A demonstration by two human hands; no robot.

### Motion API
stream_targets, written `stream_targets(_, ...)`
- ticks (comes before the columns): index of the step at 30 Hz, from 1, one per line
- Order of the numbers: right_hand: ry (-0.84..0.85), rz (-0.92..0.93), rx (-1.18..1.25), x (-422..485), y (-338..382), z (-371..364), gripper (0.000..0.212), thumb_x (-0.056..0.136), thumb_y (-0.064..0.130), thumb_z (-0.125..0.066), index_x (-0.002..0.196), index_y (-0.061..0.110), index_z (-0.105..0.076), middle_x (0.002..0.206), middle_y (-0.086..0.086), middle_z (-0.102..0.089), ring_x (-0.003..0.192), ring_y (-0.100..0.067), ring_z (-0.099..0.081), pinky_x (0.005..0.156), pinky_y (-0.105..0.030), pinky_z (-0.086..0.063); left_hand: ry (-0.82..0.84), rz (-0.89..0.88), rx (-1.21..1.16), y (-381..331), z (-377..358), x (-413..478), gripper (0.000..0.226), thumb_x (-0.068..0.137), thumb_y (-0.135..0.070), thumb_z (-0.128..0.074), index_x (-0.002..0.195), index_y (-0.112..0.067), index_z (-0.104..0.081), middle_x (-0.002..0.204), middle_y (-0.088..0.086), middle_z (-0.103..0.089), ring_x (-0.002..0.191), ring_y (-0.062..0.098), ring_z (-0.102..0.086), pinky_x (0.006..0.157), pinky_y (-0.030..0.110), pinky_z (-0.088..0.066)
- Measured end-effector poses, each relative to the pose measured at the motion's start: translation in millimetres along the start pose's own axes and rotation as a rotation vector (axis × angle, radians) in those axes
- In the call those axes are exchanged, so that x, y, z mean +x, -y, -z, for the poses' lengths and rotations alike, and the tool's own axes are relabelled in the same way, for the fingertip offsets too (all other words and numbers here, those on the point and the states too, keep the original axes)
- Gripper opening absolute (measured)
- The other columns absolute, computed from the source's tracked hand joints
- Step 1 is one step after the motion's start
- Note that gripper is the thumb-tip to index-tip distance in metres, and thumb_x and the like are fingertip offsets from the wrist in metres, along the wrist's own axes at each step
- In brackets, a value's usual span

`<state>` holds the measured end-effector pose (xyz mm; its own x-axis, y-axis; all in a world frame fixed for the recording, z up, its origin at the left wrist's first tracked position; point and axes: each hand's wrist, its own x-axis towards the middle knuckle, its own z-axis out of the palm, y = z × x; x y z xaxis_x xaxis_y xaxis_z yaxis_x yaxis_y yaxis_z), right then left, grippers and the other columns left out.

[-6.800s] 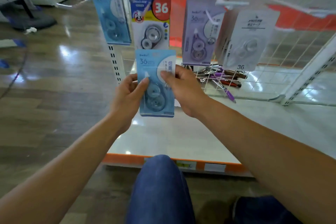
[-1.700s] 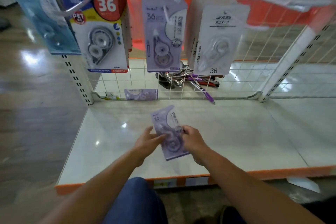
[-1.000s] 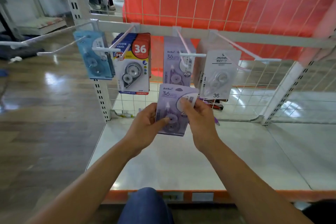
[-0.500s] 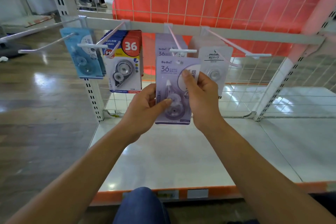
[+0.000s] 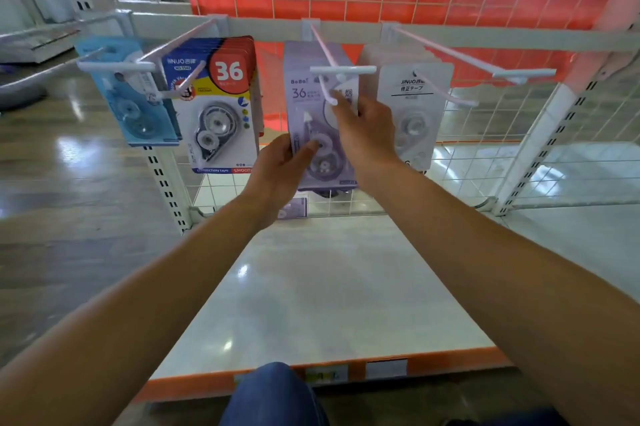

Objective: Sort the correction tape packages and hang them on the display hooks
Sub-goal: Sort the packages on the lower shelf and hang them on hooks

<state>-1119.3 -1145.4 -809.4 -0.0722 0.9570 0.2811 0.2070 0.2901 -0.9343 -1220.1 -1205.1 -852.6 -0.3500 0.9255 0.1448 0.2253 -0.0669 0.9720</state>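
Lilac card package (image 5: pixel 304 121) sits at twelve o'clock, at the tip of the middle hook (image 5: pixel 329 93). Left hand (image 5: pixel 277 173) pinches its lower edge; right hand (image 5: pixel 367 131) grips the top right. Light, stiff, slightly bendy, I'd judge: best held by the edges near the hole.

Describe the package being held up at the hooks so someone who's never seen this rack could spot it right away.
Start at the white rail crossing the orange mesh wall, with four package stacks hanging below. The third from the left is the purple package, gripped by the left hand and right hand. It is lilac, marked BoBo and 36, unlike the light blue, red-and-yellow and white packs beside it.
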Motion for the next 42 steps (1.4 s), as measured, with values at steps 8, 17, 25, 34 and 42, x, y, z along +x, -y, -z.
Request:
stream_targets(8, 0.028, 0.104, -0.131, -10.0, -21.0, -3.7, 0.036, 0.092, 0.043, -0.053, 0.116, 0.016, -0.055, 0.099, 0.0, -0.065, 0.086, -0.019, -0.06, 0.073, -0.028, -0.042, -0.062, 0.033, 0.091, 38.1, -8.8, 13.1, 0.047, 0.082, -0.061, -0.055, 0.088, -0.015, -0.066, 0.093, 0.016, -0.069, 0.095, 0.036, -0.064, 0.088, 0.05, -0.051)
stream_targets(17, 0.274, -0.096, -0.407, -69.3, -145.5, 0.9, 0.05, 0.095, 0.044, -0.047, 0.13, 0.008, -0.043, 0.131, -0.009, -0.053, 0.118, -0.024, -0.05, 0.088, -0.027, -0.035, 0.0, 0.197, 0.733, 160.4, -14.7, 12.1, 0.044, 0.09, -0.034, -0.062, 0.128, -0.015, -0.052, 0.126, 0.007, -0.054, 0.113, 0.026, -0.053, 0.089, 0.034, -0.044)
stream_targets(25, 0.522, -0.31, -0.558, -83.9, -233.2, 6.4, 0.051, 0.095, 0.039, -0.051, 0.133, 0.007, -0.041, 0.137, -0.011, -0.049, 0.125, -0.026, -0.046, 0.1, -0.034, -0.037, 0.282, 0.075, 1.295, 224.2, -16.6, 84.9, 0.065, 0.081, -0.019, -0.068, 0.139, -0.011, -0.041, 0.148, 0.012, -0.028, 0.136, 0.035, -0.026, 0.107, 0.048, -0.032)
stream_targets(34, 0.552, -0.274, -0.686, -60.1, -267.9, -1.4, 0.05, 0.094, 0.041, -0.049, 0.134, 0.011, -0.045, 0.137, -0.008, -0.05, 0.125, -0.026, -0.046, 0.101, -0.032, -0.036, 0.503, 0.029, 1.449, 238.9, -20.9, 145.4, 0.051, 0.085, -0.021, -0.066, 0.133, -0.029, -0.052, 0.16, 0.001, -0.009, 0.145, 0.026, -0.007, 0.112, 0.056, -0.023)
stream_targets(42, 0.738, -0.117, -0.926, -55.3, -272.6, -25.0, 0.062, 0.095, 0.049, -0.041, 0.146, 0.017, -0.027, 0.159, -0.006, -0.009, 0.146, -0.022, -0.005, 0.116, -0.037, -0.013, 0.459, -0.087, 1.529, 250.8, -32.9, 140.2, 0.036, 0.083, -0.015, -0.067, 0.117, -0.023, -0.061, 0.133, 0.011, -0.036, 0.124, 0.033, -0.032, 0.1, 0.05, -0.033)
